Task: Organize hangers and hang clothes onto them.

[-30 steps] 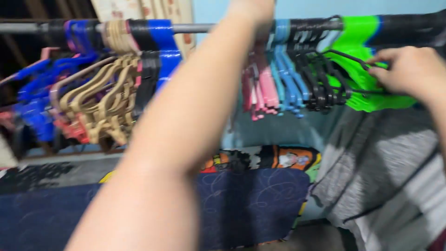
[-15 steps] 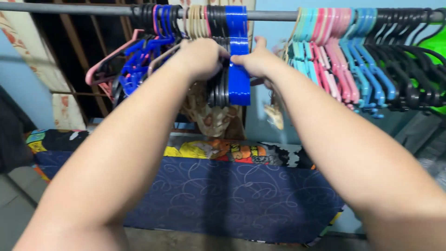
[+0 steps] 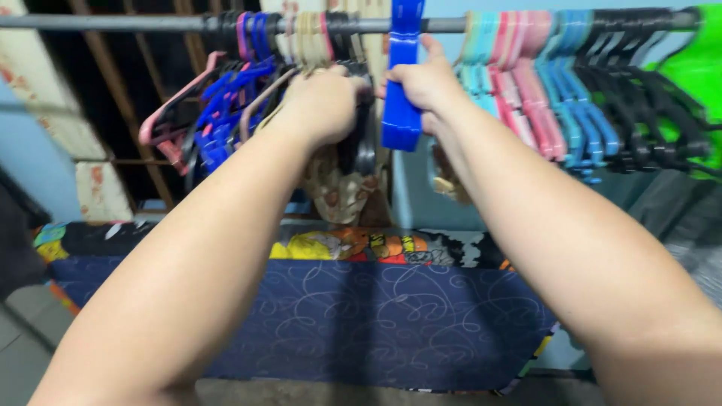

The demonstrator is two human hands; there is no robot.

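Both hands up at the metal rail (image 3: 113, 22). Right hand (image 3: 423, 83) clenched on the blue hangers (image 3: 401, 90), lifted a bit, hooks at the rail w/ top out of frame. Left hand (image 3: 325, 101) grips the black hangers (image 3: 359, 143) just left of them. Beige (image 3: 307, 37) & dark-blue (image 3: 226, 105) bunches hang further left on the rail; teal, pink (image 3: 526, 83), black to the right. Blue bundle seems half off, others untouched

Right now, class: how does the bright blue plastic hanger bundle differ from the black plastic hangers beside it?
The bright blue plastic hanger bundle is gripped by the right hand; the black plastic hangers sit under the left hand. The blue bundle tilts, raised; the black ones hang lower. Both hang at the grey metal rail.
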